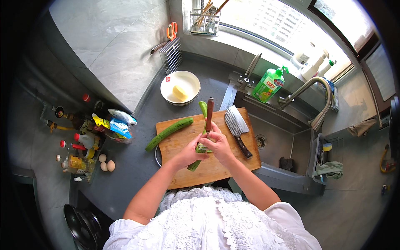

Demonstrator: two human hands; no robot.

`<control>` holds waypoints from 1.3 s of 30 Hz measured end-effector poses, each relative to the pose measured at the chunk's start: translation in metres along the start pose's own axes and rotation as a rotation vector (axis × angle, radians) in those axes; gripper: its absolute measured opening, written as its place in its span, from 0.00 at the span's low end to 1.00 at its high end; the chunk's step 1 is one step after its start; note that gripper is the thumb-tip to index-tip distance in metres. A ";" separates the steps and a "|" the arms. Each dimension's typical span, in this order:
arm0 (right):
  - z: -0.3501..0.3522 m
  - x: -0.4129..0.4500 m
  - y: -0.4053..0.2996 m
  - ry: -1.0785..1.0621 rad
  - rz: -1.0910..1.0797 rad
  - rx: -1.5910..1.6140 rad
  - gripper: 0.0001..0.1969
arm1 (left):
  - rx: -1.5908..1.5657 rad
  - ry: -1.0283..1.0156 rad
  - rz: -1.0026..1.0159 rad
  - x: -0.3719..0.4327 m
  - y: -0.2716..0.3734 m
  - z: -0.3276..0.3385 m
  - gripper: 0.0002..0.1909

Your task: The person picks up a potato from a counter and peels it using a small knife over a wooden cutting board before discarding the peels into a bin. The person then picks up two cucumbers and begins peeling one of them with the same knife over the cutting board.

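Note:
My left hand [189, 153] is closed around a partly peeled green zucchini [194, 165] above a wooden cutting board [181, 178]. In my right hand [219, 144] is a peeler with a dark wooden handle [210, 115]; the handle points away from me and the metal head lies against the zucchini between my hands. A whole zucchini [169, 133] lies across the board's left edge. Right of my hands, a cleaver [236, 121] rests on the board with its dark handle towards me. A bit of green peel shows under my right hand, and the fingers hide part of the peeler head.
Beyond the board, stacked white bowls [193, 78] hold a pale yellow peeled piece [180, 93]. Eggs [111, 165], bottles [78, 162] and packets [120, 126] stand left. A steel sink [275, 125] with a faucet [315, 81] and green soap bottle [268, 85] is right.

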State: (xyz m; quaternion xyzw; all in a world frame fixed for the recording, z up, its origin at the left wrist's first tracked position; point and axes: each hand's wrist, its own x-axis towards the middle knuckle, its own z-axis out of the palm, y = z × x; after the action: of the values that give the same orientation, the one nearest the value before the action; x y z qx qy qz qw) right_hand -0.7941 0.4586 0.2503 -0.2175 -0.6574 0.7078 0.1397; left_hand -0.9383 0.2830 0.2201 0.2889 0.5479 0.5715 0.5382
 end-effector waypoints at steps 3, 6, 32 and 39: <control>0.009 -0.002 0.001 0.026 0.046 -0.076 0.14 | -0.060 -0.074 0.035 0.003 0.003 0.002 0.61; 0.007 -0.011 0.014 0.030 -0.140 -0.197 0.13 | -0.077 -0.072 0.048 0.000 0.006 0.011 0.61; -0.039 0.049 -0.006 0.414 0.060 0.285 0.12 | -0.024 -0.160 -0.105 -0.019 -0.011 0.019 0.58; -0.059 0.054 0.006 0.227 -0.033 0.261 0.11 | 0.010 -0.267 0.008 -0.008 0.000 0.011 0.59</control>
State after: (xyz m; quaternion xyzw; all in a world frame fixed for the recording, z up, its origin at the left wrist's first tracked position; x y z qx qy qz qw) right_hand -0.8111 0.5351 0.2352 -0.2650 -0.5433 0.7558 0.2518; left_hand -0.9263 0.2789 0.2248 0.3673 0.4732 0.5272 0.6027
